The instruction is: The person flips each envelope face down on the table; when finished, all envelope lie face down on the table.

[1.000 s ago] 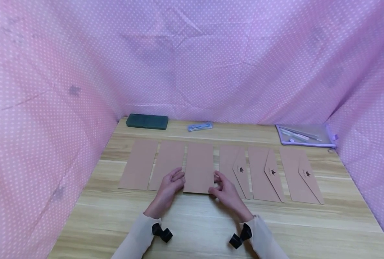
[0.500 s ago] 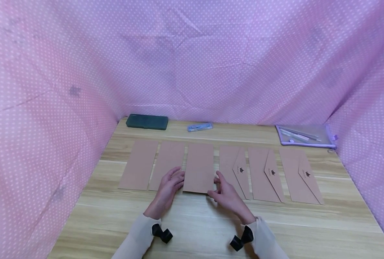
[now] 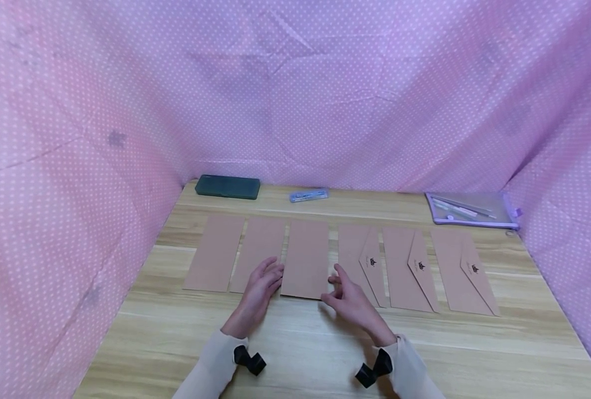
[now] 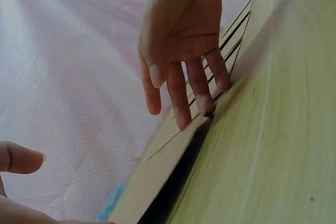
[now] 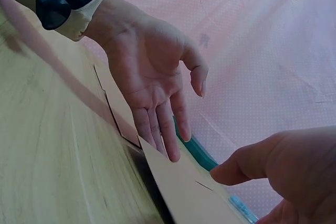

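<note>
A brown paper envelope (image 3: 305, 259), plain side up, lies between my hands, third from the left in a row of envelopes. Its near edge stands slightly off the table, over a dark gap in both wrist views. My left hand (image 3: 259, 291) rests at its left edge, fingers extended and overlapping the neighbouring plain envelope (image 3: 259, 244). Beside the lower right corner is my right hand (image 3: 351, 299), its thumb tip at that corner and its fingers apart from the side edge. Right of it lies a flap-side-up envelope (image 3: 352, 249) with a black crown print.
Another plain envelope (image 3: 214, 252) ends the row at left; two crown-printed envelopes (image 3: 399, 266) continue it at right. Along the back are a dark green case (image 3: 227, 187), a small blue clear case (image 3: 308, 195) and a purple-edged zip pouch (image 3: 494, 208) with pens. Pink dotted cloth (image 3: 325, 111) surrounds the table.
My right hand's fingers have drawn a little to the right, off the envelope's side edge. The middle envelope has shifted very slightly left. My left hand has stayed almost in place.
</note>
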